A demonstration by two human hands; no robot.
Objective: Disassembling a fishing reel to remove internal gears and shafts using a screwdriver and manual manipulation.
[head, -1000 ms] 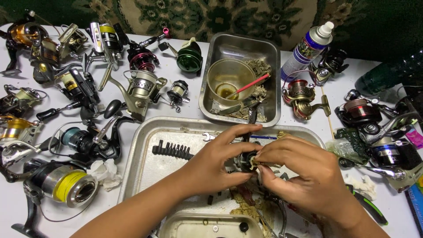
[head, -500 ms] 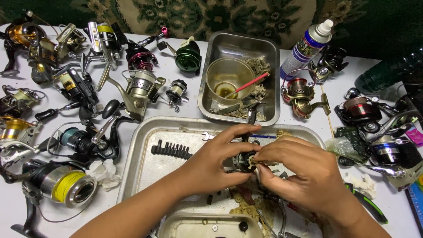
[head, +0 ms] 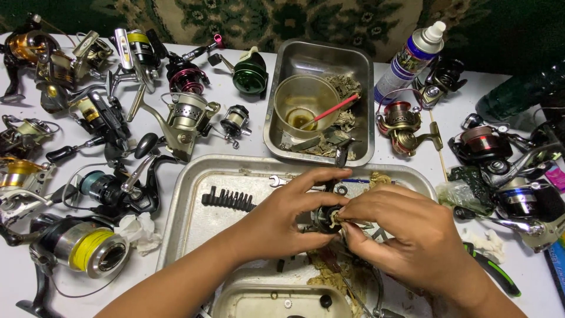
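Observation:
Over a large metal tray (head: 194,212), my left hand (head: 288,218) grips a small dark round reel part (head: 325,218) from the left. My right hand (head: 406,241) meets it from the right, thumb and fingertips pinching at the part with a scrap of pale cloth between them. Most of the part is hidden by my fingers. A black bit holder (head: 228,200) lies on the tray left of my hands. A small wrench (head: 281,182) lies just beyond my left fingers.
A deep steel pan (head: 353,65) behind the tray holds a plastic cup with a red stick (head: 329,109) and dirty rags. A spray can (head: 412,56) stands at its right. Several fishing reels (head: 182,118) crowd the left and right of the white table. A smaller tray (head: 253,297) sits near me.
My hands stay together on the part; only the fingers have shifted slightly. The view has tilted a little.

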